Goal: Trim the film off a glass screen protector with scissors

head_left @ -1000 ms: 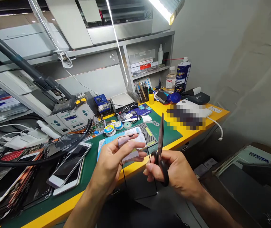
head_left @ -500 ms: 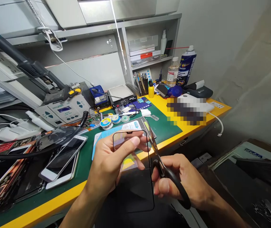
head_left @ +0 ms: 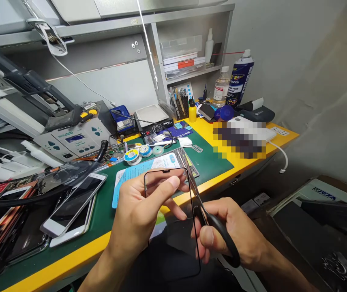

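My left hand [head_left: 144, 211] pinches a thin clear screen panel with a black border [head_left: 173, 243] near its top end, thumb on the front and fingers behind. It hangs upright in front of the yellow bench edge [head_left: 70, 259]. My right hand [head_left: 230, 233] grips the black handles of a pair of scissors [head_left: 205, 211]. The blades point up and to the left, and their tips sit against the panel's upper right corner.
A green mat [head_left: 213, 162] covers the bench, with a blue leaflet [head_left: 143, 170], solder reels [head_left: 131, 155], a grey control station [head_left: 76, 140] and a black hose [head_left: 39, 194]. Several phones [head_left: 73, 207] lie stacked at left. A spray can [head_left: 239, 79] and bottles stand at the back.
The scissors have tipped from upright and apart from the panel to leaning left with their tips at its top right corner. The panel has shifted slightly lower and closer.
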{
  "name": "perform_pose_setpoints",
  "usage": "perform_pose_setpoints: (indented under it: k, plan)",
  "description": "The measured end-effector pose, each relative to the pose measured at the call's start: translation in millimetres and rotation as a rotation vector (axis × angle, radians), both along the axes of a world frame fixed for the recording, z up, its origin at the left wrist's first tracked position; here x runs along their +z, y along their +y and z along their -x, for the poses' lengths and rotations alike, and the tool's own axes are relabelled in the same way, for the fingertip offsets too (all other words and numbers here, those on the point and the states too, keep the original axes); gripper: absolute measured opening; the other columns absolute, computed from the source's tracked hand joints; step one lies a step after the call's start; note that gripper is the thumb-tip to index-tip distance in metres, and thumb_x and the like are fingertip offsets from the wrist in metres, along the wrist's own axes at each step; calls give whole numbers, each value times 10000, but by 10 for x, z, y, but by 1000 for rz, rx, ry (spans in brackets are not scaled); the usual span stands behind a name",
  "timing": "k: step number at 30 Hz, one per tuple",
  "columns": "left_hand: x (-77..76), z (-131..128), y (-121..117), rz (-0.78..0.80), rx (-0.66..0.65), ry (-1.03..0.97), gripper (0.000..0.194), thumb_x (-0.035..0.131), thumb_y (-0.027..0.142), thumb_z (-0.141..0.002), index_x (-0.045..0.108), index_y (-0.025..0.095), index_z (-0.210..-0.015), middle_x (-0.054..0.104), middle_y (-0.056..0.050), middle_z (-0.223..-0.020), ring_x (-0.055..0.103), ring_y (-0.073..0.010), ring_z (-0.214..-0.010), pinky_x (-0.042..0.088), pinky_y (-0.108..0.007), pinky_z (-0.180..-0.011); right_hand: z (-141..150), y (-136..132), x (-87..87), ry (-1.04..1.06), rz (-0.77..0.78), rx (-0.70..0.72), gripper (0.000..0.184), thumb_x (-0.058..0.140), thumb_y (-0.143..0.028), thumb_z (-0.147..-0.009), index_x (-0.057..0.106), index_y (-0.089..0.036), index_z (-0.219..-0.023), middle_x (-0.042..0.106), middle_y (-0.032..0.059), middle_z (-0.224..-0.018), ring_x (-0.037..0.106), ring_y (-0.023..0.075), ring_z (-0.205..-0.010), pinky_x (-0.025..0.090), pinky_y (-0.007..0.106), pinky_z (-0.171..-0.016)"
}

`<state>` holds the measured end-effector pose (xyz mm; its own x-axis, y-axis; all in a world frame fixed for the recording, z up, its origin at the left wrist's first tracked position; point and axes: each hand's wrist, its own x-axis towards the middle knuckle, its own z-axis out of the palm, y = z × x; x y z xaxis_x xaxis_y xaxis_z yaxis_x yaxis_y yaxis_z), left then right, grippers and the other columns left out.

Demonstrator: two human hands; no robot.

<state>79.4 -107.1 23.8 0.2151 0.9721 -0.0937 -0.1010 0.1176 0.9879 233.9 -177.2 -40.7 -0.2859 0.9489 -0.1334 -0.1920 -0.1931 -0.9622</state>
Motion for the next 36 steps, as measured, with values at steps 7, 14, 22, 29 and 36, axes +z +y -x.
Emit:
perform_pose_setpoints:
  k: [7,14,22,29,36]
  plan:
    - [-18,7,2,43,-38,29,247,804,326,-748,808,116,-879,782,-141,-785,733,-249,-581,540,-278,-457,-18,0,-39,31,-2,-6,560,731,-667,-786,657,-113,-764,683,68,-662,608,131,-542,473,230,-530]
    - [-20,2,-4,52,-37,51,212,805,314,-747,811,128,-849,782,-137,-862,722,-232,-569,545,-286,-451,-24,2,-51,-3,3,-4,555,723,-673,-785,636,-127,-742,664,51,-629,596,127,-529,475,233,-532]
    - [-16,-1,5,82,-49,80,216,800,329,-760,814,129,-840,780,-139,-886,714,-221,-564,540,-287,-462,-19,7,7,-86,62,-28,575,745,-700,-733,629,-144,-645,640,44,-572,578,135,-526,457,226,-511]
    - [-32,-41,16,130,-58,83,230,807,316,-750,808,110,-852,774,-145,-852,733,-243,-646,545,-260,-458,-53,-17,-38,-97,58,-63,545,768,-659,-738,603,-146,-662,654,47,-572,576,126,-507,438,203,-482]
    - [-37,-116,46,143,-78,33,165,808,236,-733,806,105,-834,767,-112,-771,720,-231,-678,545,-220,-397,-120,-43,-141,-92,80,-75,482,833,-557,-729,620,-129,-674,643,27,-560,574,118,-499,424,192,-482]
